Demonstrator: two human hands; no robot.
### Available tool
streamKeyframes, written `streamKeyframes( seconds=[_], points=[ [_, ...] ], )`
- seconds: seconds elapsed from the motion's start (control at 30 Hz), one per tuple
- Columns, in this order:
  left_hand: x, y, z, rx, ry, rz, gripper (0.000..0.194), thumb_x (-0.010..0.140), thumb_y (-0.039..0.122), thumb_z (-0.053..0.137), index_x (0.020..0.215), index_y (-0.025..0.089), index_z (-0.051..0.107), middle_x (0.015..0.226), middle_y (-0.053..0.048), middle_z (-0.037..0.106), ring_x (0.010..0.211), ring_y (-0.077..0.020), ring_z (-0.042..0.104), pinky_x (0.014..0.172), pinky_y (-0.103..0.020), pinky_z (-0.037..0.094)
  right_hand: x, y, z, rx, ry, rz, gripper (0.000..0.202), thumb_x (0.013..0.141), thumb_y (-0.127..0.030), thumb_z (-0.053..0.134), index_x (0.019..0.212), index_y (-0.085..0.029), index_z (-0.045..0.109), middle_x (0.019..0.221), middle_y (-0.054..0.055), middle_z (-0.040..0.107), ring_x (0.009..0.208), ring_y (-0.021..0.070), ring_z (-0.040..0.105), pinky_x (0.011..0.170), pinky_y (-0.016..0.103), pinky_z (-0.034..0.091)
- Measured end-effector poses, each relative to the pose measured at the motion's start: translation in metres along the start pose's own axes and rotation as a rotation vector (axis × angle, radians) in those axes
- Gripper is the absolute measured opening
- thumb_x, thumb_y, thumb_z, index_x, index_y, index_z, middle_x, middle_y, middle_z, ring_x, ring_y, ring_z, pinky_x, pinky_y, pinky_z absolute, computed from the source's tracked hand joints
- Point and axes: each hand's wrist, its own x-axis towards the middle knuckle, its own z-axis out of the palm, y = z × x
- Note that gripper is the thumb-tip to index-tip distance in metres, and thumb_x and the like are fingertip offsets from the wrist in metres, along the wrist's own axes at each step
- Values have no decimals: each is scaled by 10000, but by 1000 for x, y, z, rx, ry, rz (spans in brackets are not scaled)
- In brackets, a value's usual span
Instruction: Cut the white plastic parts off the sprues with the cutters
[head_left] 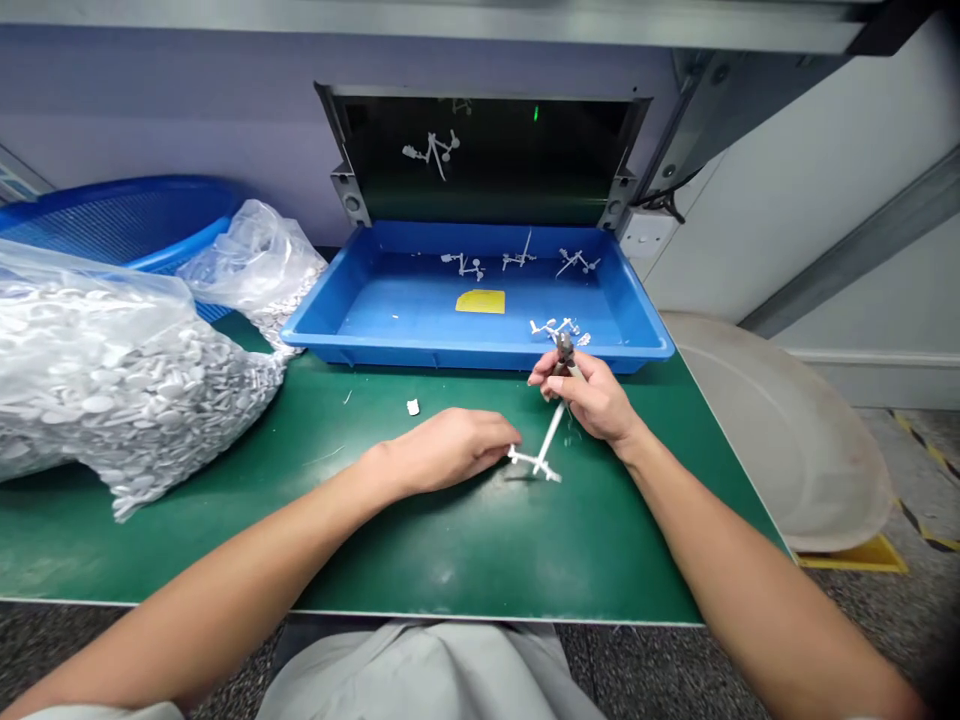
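Note:
My right hand (589,395) is closed around a pair of small cutters (565,350), their metal head pointing away from me over the near rim of the blue tray (435,355). Below that hand a white plastic sprue (546,450) slants over the green table, its branched end toward me. The curled fingers of my left hand (457,450) are at the left tip of this sprue; whether they hold anything is hidden. A small white piece (413,407) lies on the table, left of my left hand.
Several white sprues (465,265) and a yellow label (481,301) are in the tray. Behind it, another sprue (433,152) is in a dark opening. Bags of white pieces (150,385) and a blue basket (180,215) stand left. A large pale tub (780,430) is right.

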Motion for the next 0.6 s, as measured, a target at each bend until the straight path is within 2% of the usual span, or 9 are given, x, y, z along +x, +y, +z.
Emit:
streamKeyframes(
  seconds=[0.1, 0.17, 0.23, 0.33, 0.4, 0.43, 0.5, 0.6],
  points=[
    [0, -9, 2, -231, 259, -311, 207, 927, 279, 503, 992, 173, 669, 768, -13, 646, 677, -130, 609, 643, -230, 494, -1, -11, 2, -6, 175, -168, 286, 822, -291, 587, 1091, -193, 596, 1041, 73, 645, 789, 163, 575, 751, 323, 474],
    [1, -15, 3, -514, 362, -492, 249, 908, 357, 534, 965, 147, 656, 731, -12, 625, 590, -118, 583, 546, -227, 506, -3, -17, 5, -22, 192, -226, 300, 849, -313, 541, 1123, -203, 588, 1096, 83, 626, 783, 167, 575, 750, 338, 482],
    [1, -18, 2, -803, 366, -539, 293, 869, 410, 596, 935, 130, 648, 756, -27, 627, 565, -110, 579, 492, -224, 515, -6, -23, 8, -87, 117, -238, 236, 857, -333, 520, 1026, -199, 616, 1046, 83, 632, 778, 181, 583, 743, 350, 492],
    [0, -18, -1, -1031, 311, -493, 304, 804, 403, 693, 901, 118, 647, 708, -26, 622, 560, -115, 597, 482, -222, 524, -9, -27, 17, -256, -144, -200, 128, 842, -303, 548, 859, -195, 614, 952, 69, 643, 845, 208, 605, 791, 356, 496],
    [-2, -15, -3, -1076, 303, -457, 289, 769, 373, 735, 869, 123, 632, 654, -4, 604, 530, -116, 596, 478, -225, 521, -11, -27, 25, -411, -262, -178, 83, 838, -243, 542, 860, -201, 610, 918, 51, 646, 862, 201, 604, 804, 333, 483],
    [-3, -13, -4, -1063, 317, -443, 281, 755, 362, 749, 846, 128, 622, 640, 6, 597, 519, -114, 592, 480, -226, 520, -12, -27, 29, -501, -265, -176, 89, 837, -214, 528, 874, -205, 609, 898, 42, 642, 841, 191, 598, 785, 318, 476],
    [-6, -11, -6, -961, 379, -429, 271, 746, 354, 759, 812, 140, 606, 634, 19, 590, 507, -103, 576, 493, -221, 514, -14, -24, 36, -691, -181, -182, 129, 833, -173, 500, 896, -213, 604, 873, 31, 628, 801, 180, 578, 745, 304, 453],
    [-9, -10, -8, -733, 456, -442, 237, 792, 363, 718, 841, 151, 625, 634, 25, 590, 526, -96, 566, 521, -203, 495, -14, -18, 39, -913, -63, -200, 195, 813, -142, 493, 956, -218, 601, 908, 36, 624, 843, 199, 565, 775, 323, 432]
  ],
)
